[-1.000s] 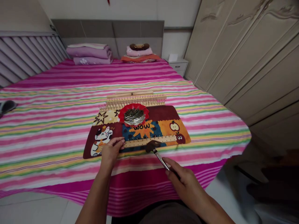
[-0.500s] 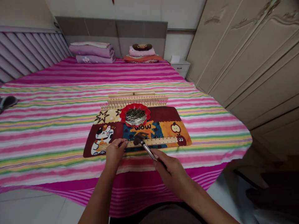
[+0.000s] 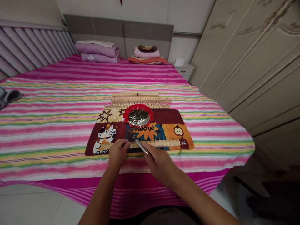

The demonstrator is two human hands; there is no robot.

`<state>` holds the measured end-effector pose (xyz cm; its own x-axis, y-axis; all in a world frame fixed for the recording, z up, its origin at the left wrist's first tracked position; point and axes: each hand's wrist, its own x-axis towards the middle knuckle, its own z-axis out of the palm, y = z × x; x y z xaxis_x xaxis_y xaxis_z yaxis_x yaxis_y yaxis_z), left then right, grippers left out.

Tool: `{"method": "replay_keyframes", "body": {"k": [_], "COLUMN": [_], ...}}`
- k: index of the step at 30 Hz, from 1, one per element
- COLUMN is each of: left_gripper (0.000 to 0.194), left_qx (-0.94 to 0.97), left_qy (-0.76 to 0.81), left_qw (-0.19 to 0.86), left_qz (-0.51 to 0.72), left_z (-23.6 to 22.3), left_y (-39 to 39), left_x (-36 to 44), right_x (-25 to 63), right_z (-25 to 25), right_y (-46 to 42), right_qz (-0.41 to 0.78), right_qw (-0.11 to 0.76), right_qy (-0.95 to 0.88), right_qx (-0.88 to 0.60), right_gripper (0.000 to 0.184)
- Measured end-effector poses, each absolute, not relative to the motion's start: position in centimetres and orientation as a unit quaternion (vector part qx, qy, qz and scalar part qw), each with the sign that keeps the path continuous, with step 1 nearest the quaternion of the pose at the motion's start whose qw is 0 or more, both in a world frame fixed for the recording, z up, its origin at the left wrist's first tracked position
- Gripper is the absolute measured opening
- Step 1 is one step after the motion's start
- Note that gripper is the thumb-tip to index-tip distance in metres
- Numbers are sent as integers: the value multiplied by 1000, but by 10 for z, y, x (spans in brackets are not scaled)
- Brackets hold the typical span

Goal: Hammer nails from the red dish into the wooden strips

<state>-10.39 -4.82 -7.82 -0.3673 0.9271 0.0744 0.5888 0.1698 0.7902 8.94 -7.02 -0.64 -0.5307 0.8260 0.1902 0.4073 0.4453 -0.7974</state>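
Observation:
My right hand (image 3: 160, 162) grips a hammer (image 3: 140, 145) by its handle. The dark hammer head, slightly blurred, is just above the fingertips of my left hand (image 3: 119, 153). Those fingers are pinched together on a nail, hardly visible, at a flat wooden strip (image 3: 167, 143). A row of small nails stands along the strip to the right of the hammer. The strip lies across the front of a patterned mat (image 3: 153, 134). Behind the hammer, a red scalloped bowl (image 3: 125, 117) holds a heap of loose nails (image 3: 138, 118).
Past the bowl lie wooden strips (image 3: 140, 100) bristling with upright nails, and plainer strips (image 3: 136, 95) behind. All rests on a striped bedspread (image 3: 58, 125). Folded bedding (image 3: 98, 51) and pillows (image 3: 146, 54) are by the headboard. A wardrobe (image 3: 253, 62) stands at the right; a grey object (image 3: 10, 97) lies far left.
The hammer and my right hand have moved left, bringing the head nearer my left fingertips. My left hand keeps its pinch at the strip. The whole view has shifted slightly.

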Motion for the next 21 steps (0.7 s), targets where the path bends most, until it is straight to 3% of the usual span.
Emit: {"method": "replay_keyframes", "body": {"k": [4, 10, 15, 21], "left_gripper": [32, 36, 37, 33], "left_qx": [539, 681, 724, 724], "left_qy": [728, 686, 652, 634], "left_qw": [208, 66, 104, 153], "left_qz": [369, 247, 200, 223], "left_z": [-76, -80, -90, -92], "left_y": [-51, -47, -34, -30], "left_x": [-114, -159, -173, -133], "right_x": [113, 147, 155, 158], "right_z": [-3, -6, -9, -10], "right_y": [-91, -125, -137, -140], "right_qz": [391, 430, 444, 427], "right_qw": [338, 290, 278, 284], "right_qy": [-762, -740, -734, -734], "right_qx": [-390, -429, -432, -445], "right_gripper": [43, 43, 46, 42]}}
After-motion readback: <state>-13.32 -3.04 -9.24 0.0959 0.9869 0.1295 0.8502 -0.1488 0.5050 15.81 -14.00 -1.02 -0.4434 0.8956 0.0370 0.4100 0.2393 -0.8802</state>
